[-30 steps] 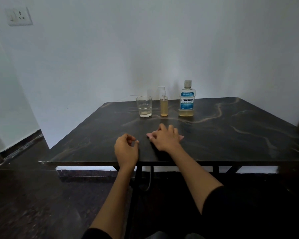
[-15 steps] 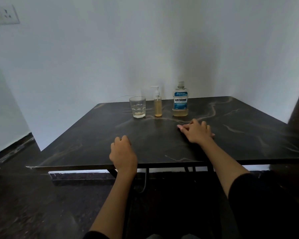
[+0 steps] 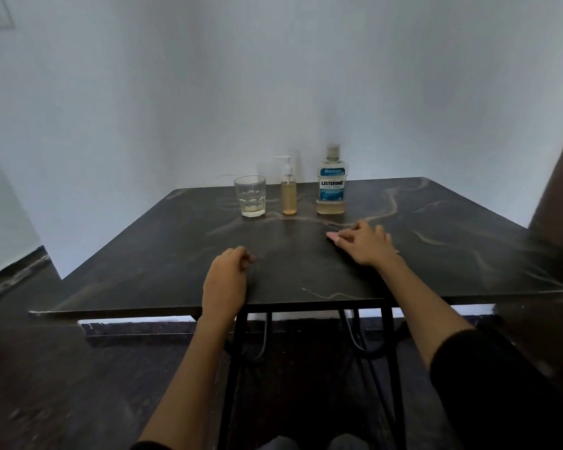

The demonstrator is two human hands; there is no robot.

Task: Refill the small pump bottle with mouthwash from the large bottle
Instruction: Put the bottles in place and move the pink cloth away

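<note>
Right hand (image 3: 366, 243) lies flat, fingers spread and empty; left hand (image 3: 225, 282) is loosely curled, holding nothing. Ahead of the right fingertips stands the large bottle (image 3: 331, 185), the pump bottle (image 3: 288, 190) just left. Best reach straight, gripping the pump collar firmly.

The table (image 3: 436, 254) top looks like dark veined marble with a dull sheen (legs thin black metal), and at twelve o'clock stands a clear glass tumbler (image 3: 250, 196).
</note>
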